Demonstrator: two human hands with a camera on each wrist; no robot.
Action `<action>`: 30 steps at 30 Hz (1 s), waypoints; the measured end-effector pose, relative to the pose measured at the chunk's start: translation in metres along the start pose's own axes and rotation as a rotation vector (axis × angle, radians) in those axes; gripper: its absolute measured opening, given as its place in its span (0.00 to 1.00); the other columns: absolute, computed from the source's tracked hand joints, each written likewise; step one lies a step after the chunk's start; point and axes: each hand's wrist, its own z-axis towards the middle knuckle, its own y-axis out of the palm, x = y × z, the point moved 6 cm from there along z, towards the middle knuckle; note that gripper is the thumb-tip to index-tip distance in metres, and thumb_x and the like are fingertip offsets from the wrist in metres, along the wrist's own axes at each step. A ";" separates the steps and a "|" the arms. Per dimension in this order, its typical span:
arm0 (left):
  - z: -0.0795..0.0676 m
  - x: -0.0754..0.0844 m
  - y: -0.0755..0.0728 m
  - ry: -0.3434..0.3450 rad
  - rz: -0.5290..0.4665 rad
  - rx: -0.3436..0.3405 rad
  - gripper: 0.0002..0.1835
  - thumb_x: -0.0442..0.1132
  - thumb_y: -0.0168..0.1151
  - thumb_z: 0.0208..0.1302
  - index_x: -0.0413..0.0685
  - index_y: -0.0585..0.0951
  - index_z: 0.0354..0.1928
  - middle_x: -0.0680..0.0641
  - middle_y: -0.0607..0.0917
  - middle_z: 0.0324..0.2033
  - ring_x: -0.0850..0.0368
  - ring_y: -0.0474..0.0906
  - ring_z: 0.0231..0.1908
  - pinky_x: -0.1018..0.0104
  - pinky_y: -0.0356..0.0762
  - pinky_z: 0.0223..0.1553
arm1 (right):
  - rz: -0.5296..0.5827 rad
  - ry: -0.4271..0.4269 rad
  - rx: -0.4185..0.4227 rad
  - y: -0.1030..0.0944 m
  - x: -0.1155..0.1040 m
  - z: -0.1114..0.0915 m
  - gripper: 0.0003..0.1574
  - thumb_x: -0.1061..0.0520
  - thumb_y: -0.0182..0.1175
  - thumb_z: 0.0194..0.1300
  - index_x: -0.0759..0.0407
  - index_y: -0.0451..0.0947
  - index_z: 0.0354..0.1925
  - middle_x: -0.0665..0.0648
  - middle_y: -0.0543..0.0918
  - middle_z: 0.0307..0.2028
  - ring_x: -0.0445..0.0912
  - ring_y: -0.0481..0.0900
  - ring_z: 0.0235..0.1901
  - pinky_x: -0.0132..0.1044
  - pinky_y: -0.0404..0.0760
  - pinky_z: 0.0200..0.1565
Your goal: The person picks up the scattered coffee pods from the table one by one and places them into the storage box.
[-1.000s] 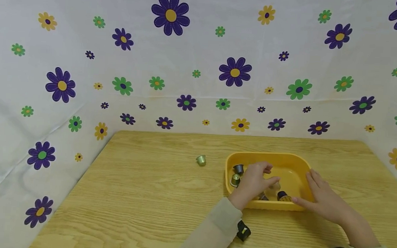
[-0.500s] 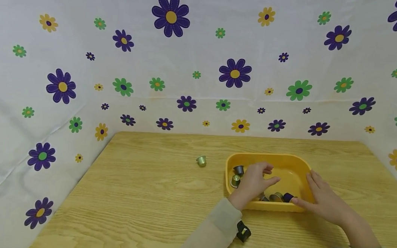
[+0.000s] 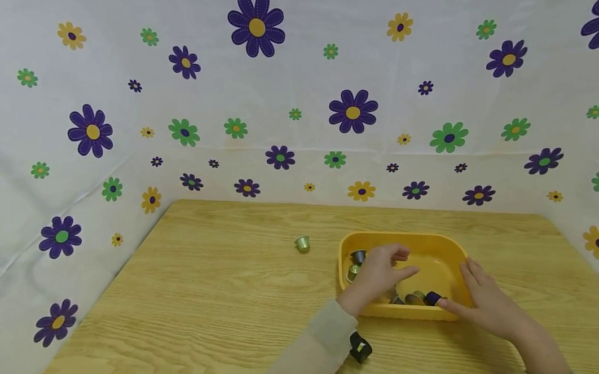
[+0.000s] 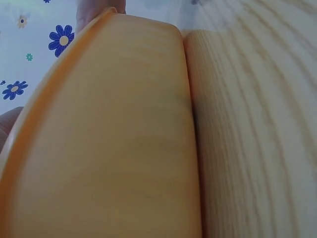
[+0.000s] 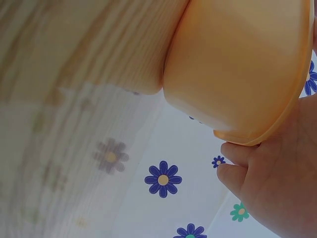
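Note:
My left hand (image 3: pixel 378 275) is over the left half of a yellow tray (image 3: pixel 400 311), thumb and fingers apart with nothing between them. Below it and partly hidden lie several coffee capsules: a dark grey one (image 3: pixel 358 257), a green-gold one (image 3: pixel 353 272), a greyish gold one (image 3: pixel 415 297) and a dark purple one (image 3: pixel 433 298). The right hand (image 3: pixel 489 301) rests on the tray's front right corner. Its straight fingers touch the right rim, and its thumb reaches over the front rim beside the purple capsule. In the right wrist view, fingertips (image 5: pixel 232 176) show at the tray's rim.
One pale green capsule (image 3: pixel 303 243) lies on the wooden table (image 3: pixel 212 295), left of the tray. Black wrist-camera mounts (image 3: pixel 360 348) show by both sleeves. A flower-print cloth (image 3: pixel 305 85) hangs behind and beside the table.
A capsule has dropped from the left hand's fingers to the tray's front side. The purple capsule has shifted right, toward the right thumb. Both hands have stayed nearly still.

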 end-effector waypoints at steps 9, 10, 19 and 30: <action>-0.005 -0.010 -0.011 0.010 -0.022 -0.020 0.20 0.46 0.61 0.55 0.42 0.76 0.47 0.48 0.80 0.43 0.56 0.76 0.42 0.74 0.73 0.41 | 0.007 0.000 -0.005 0.001 0.001 0.000 0.59 0.38 0.55 0.56 0.80 0.40 0.62 0.77 0.39 0.62 0.72 0.39 0.59 0.67 0.46 0.52; -0.006 -0.010 -0.012 0.021 -0.024 -0.025 0.20 0.45 0.61 0.55 0.42 0.76 0.47 0.47 0.80 0.43 0.56 0.76 0.42 0.73 0.73 0.42 | 0.008 -0.001 -0.005 0.001 0.001 0.000 0.59 0.38 0.55 0.56 0.80 0.40 0.62 0.77 0.39 0.62 0.71 0.39 0.59 0.67 0.46 0.52; -0.011 -0.013 -0.022 0.091 -0.025 -0.054 0.18 0.43 0.61 0.56 0.39 0.77 0.45 0.46 0.80 0.41 0.56 0.76 0.42 0.72 0.72 0.44 | 0.009 -0.004 -0.009 0.000 0.000 0.000 0.59 0.38 0.55 0.57 0.80 0.39 0.62 0.77 0.38 0.62 0.71 0.38 0.60 0.67 0.45 0.53; -0.022 -0.013 -0.030 0.109 -0.056 -0.096 0.18 0.41 0.61 0.56 0.37 0.76 0.46 0.43 0.79 0.44 0.57 0.75 0.45 0.75 0.73 0.41 | 0.013 -0.008 -0.005 0.000 0.000 -0.001 0.59 0.38 0.55 0.57 0.80 0.39 0.62 0.77 0.38 0.62 0.70 0.37 0.60 0.65 0.44 0.54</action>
